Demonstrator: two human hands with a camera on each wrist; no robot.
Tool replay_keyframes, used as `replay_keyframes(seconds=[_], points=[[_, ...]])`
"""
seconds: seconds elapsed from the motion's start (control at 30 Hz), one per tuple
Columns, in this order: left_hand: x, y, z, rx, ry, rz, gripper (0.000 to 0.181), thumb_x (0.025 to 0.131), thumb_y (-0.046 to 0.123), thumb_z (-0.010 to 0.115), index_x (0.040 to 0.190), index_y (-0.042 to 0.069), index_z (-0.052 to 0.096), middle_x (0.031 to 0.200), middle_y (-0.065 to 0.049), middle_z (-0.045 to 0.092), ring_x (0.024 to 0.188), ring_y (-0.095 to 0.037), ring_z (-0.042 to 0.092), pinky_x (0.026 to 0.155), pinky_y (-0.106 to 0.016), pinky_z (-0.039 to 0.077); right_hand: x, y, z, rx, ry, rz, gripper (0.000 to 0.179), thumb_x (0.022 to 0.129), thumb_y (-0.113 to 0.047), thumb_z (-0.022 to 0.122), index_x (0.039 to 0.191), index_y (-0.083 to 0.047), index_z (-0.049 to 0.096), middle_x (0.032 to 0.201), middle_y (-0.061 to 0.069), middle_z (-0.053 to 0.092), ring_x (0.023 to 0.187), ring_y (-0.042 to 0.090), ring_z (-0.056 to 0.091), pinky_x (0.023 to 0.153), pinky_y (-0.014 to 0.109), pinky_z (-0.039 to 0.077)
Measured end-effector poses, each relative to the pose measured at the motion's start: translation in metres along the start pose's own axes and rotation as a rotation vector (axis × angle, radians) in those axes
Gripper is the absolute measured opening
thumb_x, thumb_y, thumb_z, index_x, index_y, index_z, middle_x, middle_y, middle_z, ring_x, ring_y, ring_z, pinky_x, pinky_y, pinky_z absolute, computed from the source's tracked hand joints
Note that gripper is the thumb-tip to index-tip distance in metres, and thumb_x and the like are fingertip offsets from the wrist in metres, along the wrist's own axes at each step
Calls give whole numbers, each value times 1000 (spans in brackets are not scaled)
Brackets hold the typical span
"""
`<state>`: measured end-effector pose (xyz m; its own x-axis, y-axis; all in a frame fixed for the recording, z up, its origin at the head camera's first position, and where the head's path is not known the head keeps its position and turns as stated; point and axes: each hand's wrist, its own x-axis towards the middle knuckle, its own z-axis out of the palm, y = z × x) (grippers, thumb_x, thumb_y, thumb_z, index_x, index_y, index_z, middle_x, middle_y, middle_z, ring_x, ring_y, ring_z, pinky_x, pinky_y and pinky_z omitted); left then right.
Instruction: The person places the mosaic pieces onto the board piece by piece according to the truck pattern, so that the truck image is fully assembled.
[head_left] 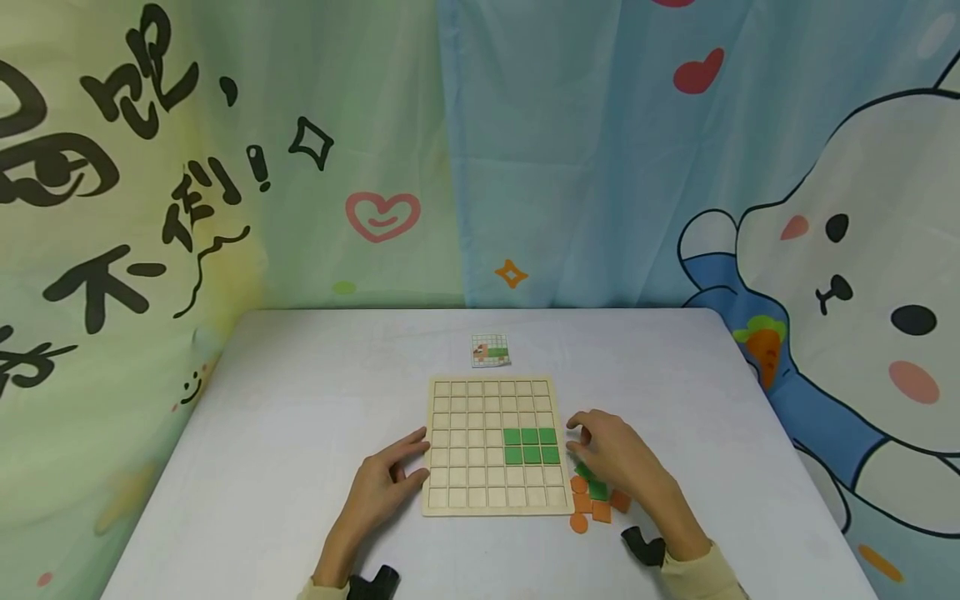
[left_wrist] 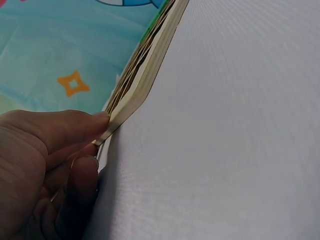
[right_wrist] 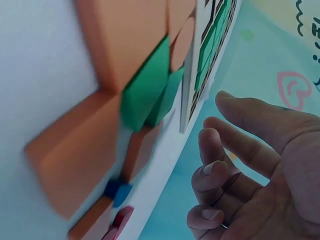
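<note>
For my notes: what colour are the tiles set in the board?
Green tiles, clearest in the head view.

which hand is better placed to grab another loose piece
Probably the right hand: it is close beside the loose pieces and looks empty. The left hand is on the far side of the board from them, touching its left edge.
</note>
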<state>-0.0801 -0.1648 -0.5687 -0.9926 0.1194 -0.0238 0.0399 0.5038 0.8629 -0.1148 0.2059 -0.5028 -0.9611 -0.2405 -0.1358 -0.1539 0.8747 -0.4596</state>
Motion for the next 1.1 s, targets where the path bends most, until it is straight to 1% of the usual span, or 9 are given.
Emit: replay_keyframes(seconds=[0.13, 0.27, 0.53, 0.77, 0.93, 1.1], points=[[0, -1, 0, -1, 1, 0, 43, 88, 10, 85, 130, 15, 77, 149, 0, 67, 58, -2, 46, 55, -19, 37, -5, 6, -2, 30, -7, 54, 31, 95, -18, 78, 123, -6, 73, 87, 1, 62, 72, 14, 51, 62, 26, 44], [-1, -1, 0, -6, 2, 0, 43, 88, 9, 85, 130, 15, 77, 149, 0, 67, 58, -2, 46, 55, -19, 37, -11, 12, -5, 44, -10, 73, 31, 96, -17, 77, 124, -6, 73, 85, 1, 61, 72, 14, 51, 63, 26, 43], [0, -1, 0, 5, -1, -1, 43, 88, 9, 85, 130, 15, 77, 149, 0, 67, 59, -1, 47, 55, -19, 38, -22, 26, -11, 24, 7, 61, 29, 95, -16, 77, 122, -4, 73, 82, -1, 61, 72, 13, 50, 66, 28, 42], [-1, -1, 1, 9, 5, 5, 43, 88, 9, 85, 130, 15, 77, 149, -1, 68, 59, -1, 47, 55, -19, 38, -31, 37, -13, 8, 14, 39, 28, 95, -18, 78, 118, -3, 74, 75, -2, 54, 71, 13, 46, 63, 27, 36], [0, -2, 1, 10, 4, 9, 43, 88, 10, 85, 130, 14, 76, 149, -1, 67, 59, -1, 46, 55, -19, 38, -34, 40, -10, 21, -16, 41, 26, 93, -15, 79, 117, -5, 75, 73, -4, 52, 68, 10, 44, 62, 25, 35], [1, -2, 1, 13, -1, 12, 43, 88, 10, 85, 131, 14, 76, 149, -1, 67, 59, -1, 46, 55, -19, 38, -34, 39, -4, 39, -41, 19, 23, 92, -13, 79, 115, -8, 76, 69, -5, 50, 65, 8, 42, 59, 23, 33]])
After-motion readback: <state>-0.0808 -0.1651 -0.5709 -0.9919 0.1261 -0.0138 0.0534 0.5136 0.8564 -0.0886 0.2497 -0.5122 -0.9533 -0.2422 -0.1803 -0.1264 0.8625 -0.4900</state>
